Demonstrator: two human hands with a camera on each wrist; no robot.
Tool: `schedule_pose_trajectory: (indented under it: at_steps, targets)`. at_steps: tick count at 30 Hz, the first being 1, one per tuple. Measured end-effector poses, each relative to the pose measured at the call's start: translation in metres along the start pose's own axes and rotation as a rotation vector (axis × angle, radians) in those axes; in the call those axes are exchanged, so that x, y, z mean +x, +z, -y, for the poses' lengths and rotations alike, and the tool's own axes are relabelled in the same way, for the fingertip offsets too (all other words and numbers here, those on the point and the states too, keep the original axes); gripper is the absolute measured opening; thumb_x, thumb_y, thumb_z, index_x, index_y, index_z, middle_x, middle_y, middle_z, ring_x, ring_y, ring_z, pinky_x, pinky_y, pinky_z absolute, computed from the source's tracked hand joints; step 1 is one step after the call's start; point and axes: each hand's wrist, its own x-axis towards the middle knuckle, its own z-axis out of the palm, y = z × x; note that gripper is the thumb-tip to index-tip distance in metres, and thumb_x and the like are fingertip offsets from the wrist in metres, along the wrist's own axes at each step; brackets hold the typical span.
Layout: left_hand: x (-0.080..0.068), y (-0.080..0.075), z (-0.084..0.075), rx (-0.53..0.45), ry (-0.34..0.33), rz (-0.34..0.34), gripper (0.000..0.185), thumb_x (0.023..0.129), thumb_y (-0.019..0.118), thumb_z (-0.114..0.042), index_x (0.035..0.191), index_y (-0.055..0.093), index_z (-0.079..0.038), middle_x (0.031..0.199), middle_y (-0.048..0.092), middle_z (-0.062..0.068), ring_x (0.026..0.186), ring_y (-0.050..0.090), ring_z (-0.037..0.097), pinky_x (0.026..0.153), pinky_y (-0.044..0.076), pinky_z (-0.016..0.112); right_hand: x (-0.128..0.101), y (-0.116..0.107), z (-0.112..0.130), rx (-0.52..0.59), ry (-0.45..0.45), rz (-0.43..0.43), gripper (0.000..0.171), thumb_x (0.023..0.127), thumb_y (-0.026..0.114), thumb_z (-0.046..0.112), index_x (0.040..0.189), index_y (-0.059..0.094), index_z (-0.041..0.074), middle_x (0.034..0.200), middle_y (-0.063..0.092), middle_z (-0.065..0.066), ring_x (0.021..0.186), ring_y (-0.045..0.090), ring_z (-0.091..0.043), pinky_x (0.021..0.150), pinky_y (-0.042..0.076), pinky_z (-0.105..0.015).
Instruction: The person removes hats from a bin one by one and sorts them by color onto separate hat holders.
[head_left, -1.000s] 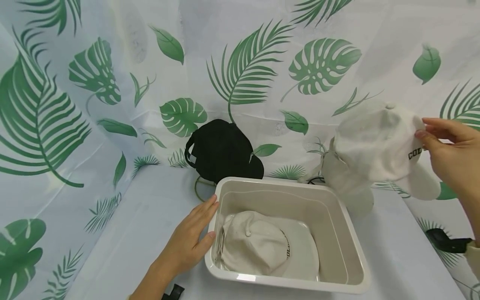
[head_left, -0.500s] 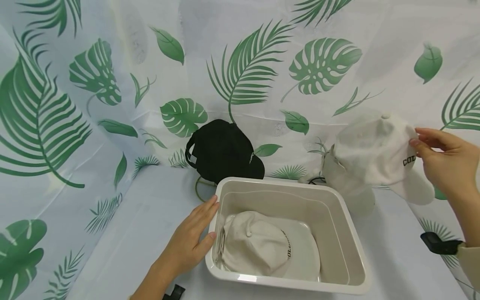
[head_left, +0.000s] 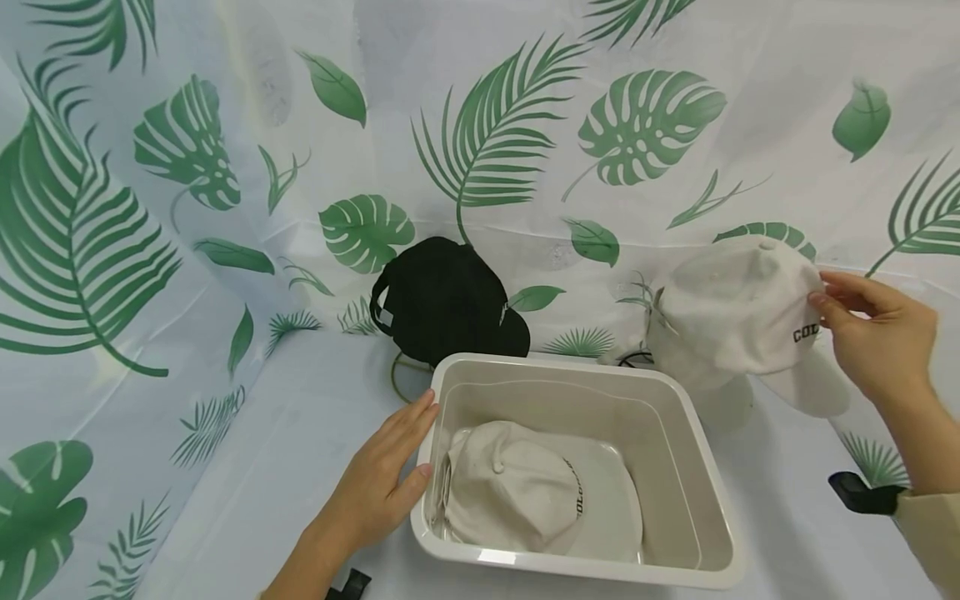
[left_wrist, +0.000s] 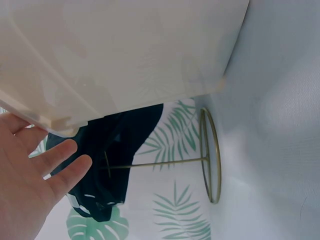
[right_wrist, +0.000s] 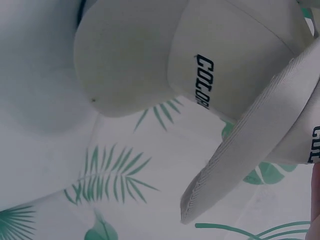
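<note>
My right hand (head_left: pixel 881 329) pinches a white baseball cap (head_left: pixel 738 312) at the front of its crown, beside dark lettering, above the back right of the table. Behind it a second white cap (right_wrist: pixel 135 55) shows, largely covered in the head view. With fairly straight fingers, my left hand (head_left: pixel 382 475) touches the left rim of a beige plastic bin (head_left: pixel 577 365); the left wrist view has that hand (left_wrist: pixel 30 175) beside the bin's outer wall (left_wrist: pixel 130 60). Inside the bin, toward its left end, lies another white cap (head_left: pixel 510 483), crown up.
Behind the bin a black cap (head_left: pixel 446 300) sits on a gold wire stand (left_wrist: pixel 212 155). Dark wire (head_left: pixel 636 360) shows near the second white cap. A leaf-printed sheet (head_left: pixel 510 50) hangs at the back and left of the pale table (head_left: pixel 300 417).
My right hand has moved left and downward with the pinched white cap, closer to the cap behind it. The left hand and the bin stay in place.
</note>
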Motion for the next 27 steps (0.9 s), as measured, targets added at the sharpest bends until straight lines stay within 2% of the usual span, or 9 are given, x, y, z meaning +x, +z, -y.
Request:
schedule_pose_trajectory:
  at_steps: [16,27]
  targets:
    - [-0.001,0.001,0.001,-0.003,-0.004,0.003,0.064,0.099,0.056,-0.017,0.161,0.042,-0.009,0.169,0.034,0.005,0.151,0.039,0.028,0.120,0.037,0.048,-0.017,0.013,-0.021,-0.016,0.028,0.006,0.027,0.094,0.069,-0.006,0.121,0.073,-0.011,0.078,0.056,0.037,0.068,0.054,0.017,0.065,0.043,0.002]
    - [-0.001,0.000,0.001,-0.009,-0.001,-0.001,0.065,0.098,0.056,-0.018,0.161,0.041,-0.009,0.169,0.033,0.005,0.152,0.038,0.028,0.122,0.033,0.044,-0.028,0.014,-0.035,-0.022,0.125,0.054,0.033,0.096,0.070,0.000,0.128,0.071,-0.006,0.080,0.057,0.038,0.070,0.055,0.017,0.063,0.044,0.000]
